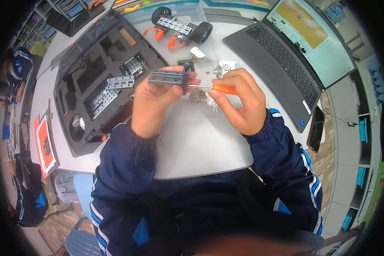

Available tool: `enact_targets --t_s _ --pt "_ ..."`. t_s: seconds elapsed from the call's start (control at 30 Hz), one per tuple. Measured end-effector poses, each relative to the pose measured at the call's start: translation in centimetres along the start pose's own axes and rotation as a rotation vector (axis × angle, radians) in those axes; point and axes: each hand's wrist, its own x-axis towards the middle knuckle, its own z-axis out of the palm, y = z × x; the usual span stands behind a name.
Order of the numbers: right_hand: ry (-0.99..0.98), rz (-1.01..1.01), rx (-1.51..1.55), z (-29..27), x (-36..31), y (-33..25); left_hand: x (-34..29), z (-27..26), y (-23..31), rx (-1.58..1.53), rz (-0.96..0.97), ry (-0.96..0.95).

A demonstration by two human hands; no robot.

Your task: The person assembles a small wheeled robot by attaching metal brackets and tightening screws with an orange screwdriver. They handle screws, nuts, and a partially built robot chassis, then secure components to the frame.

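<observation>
My left hand (151,100) is closed around a grey slotted metal beam (166,77) with a dark end plate (185,79), held above the table. From the right, my right hand (242,100) grips the orange handle of a screwdriver (224,88). Its thin shaft points left, and the tip meets the end plate; whether it sits in a screw is too small to tell. Below and behind the screwdriver lie small metal screws (198,96) on clear plastic bags (230,65).
A foam-lined black case (72,145) with perforated metal plates (104,100) stands at the left. Farther back is a wheeled chassis (175,26) with orange coiled cables. An open laptop (269,55) occupies the right, a phone (315,129) beside it. Red-and-white booklets (45,143) lie far left.
</observation>
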Motion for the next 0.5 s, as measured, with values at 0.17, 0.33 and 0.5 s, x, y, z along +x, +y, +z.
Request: enact_targets --t_s 0.17,0.33,0.5 --pt "-0.005 0.005 -0.003 -0.3 -0.04 -0.21 0.02 0.14 0.11 0.009 -0.001 0.003" --pt "0.01 0.003 -0.002 -0.2 -0.11 -0.26 0.01 0.05 -0.1 0.014 -0.004 0.011" --pt "-0.002 -0.006 -0.006 -0.24 -0.21 -0.1 0.09 0.03 -0.07 -0.004 0.014 -0.007"
